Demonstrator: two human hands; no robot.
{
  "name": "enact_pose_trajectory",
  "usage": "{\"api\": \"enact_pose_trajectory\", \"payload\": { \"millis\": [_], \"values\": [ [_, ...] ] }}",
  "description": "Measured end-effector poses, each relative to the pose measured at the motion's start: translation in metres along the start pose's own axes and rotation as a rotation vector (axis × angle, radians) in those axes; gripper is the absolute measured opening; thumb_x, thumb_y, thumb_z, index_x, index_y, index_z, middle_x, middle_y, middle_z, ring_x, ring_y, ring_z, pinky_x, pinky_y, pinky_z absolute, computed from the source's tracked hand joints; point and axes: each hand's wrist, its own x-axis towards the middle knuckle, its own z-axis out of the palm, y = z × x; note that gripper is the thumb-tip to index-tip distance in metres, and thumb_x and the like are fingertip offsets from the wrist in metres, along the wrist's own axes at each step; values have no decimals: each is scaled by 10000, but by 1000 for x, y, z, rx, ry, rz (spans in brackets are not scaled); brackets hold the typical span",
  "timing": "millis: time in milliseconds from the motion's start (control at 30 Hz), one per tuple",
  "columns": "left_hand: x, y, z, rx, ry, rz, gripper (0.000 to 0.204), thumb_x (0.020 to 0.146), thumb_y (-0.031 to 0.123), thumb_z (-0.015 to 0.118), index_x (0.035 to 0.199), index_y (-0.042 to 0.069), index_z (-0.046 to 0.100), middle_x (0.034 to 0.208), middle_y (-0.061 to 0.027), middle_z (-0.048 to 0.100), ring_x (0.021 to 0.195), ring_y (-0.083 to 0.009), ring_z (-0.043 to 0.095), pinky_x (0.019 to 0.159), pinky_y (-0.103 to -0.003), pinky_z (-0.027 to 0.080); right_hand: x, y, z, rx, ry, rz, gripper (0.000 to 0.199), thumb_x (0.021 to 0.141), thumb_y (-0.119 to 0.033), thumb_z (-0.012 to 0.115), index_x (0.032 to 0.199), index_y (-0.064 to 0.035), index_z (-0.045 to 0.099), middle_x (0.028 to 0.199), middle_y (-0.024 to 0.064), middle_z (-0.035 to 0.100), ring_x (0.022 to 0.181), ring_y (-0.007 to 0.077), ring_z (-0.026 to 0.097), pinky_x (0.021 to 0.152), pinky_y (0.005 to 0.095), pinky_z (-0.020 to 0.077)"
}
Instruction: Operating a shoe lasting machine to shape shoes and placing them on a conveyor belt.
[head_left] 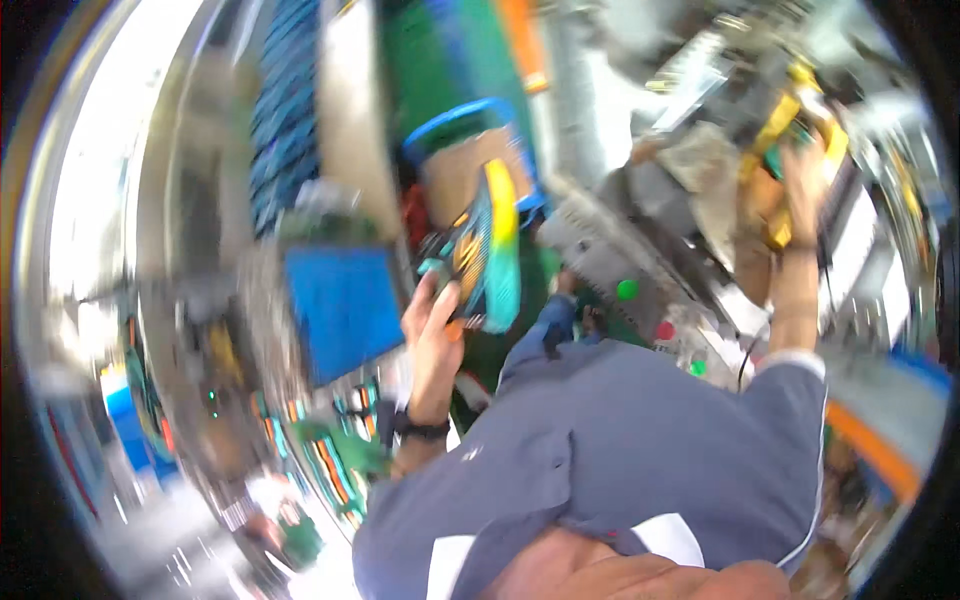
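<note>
My left hand [432, 325] is closed on a shoe [498, 250] with a thick yellow-to-teal sole and a patterned dark, teal and orange upper. The shoe is tilted up on edge, in front of my body and left of the middle. Off to the right, my right hand [803, 185] reaches to a machine's yellow frame [768, 135], close to a small teal-green thing [776, 160]. Motion blur hides whether those fingers grip anything.
A grey machine panel [600, 250] carries a green button [627, 289], a red button [665, 330] and another green one. Beyond the shoe sits a blue-rimmed container [462, 112] with brown board. A blue flat surface [340, 310] lies left, with rows of coloured items [330, 465] below it.
</note>
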Motion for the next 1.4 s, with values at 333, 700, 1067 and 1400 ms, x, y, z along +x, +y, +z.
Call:
{"api": "enact_pose_trajectory", "payload": {
  "millis": [333, 700, 1067, 1400],
  "values": [
    [-107, -69, -59, -195, 308, -5, 399, 910, 114, 601, 1263, -54, 519, 1114, -116, 644, 1005, -183, 617, 855, -302, 487, -280, -195, 41, 381, -640, -489, 201, 854, -98, 597, 1042, -41, 636, 929, 152, 627, 917, 340, 594, 800, 406, 476],
    [-206, -115, -243, -545, 1036, 281, 497, 854, 142, 670, 1249, -108, 500, 1115, -161, 625, 1000, -226, 614, 848, -317, 496, -221, -278, 63, 672, -447, -397, 234, 890, -132, 636, 1088, -6, 641, 956, 107, 662, 835, 180, 627, 756, 294, 510],
    [-201, -145, -599, -363, 1397, 323, 277, 785, 121, 700, 997, -34, 612, 904, -70, 646, 729, -168, 606, 690, -305, 503, -224, -891, -180, 1209, -577, -1301, 164, 884, -79, 652, 1036, -15, 657, 912, 50, 672, 830, 105, 597, 757, 239, 477],
    [-124, -135, -851, 417, 1641, 149, 625, 814, 94, 549, 1360, -98, 314, 1252, -294, 454, 1170, -413, 484, 996, -389, 424, -400, -1265, -222, 836, -1343, -1331, 492, 856, -523, 625, 1046, -72, 673, 902, 18, 668, 769, 120, 604, 713, 266, 472]
  ]
}}
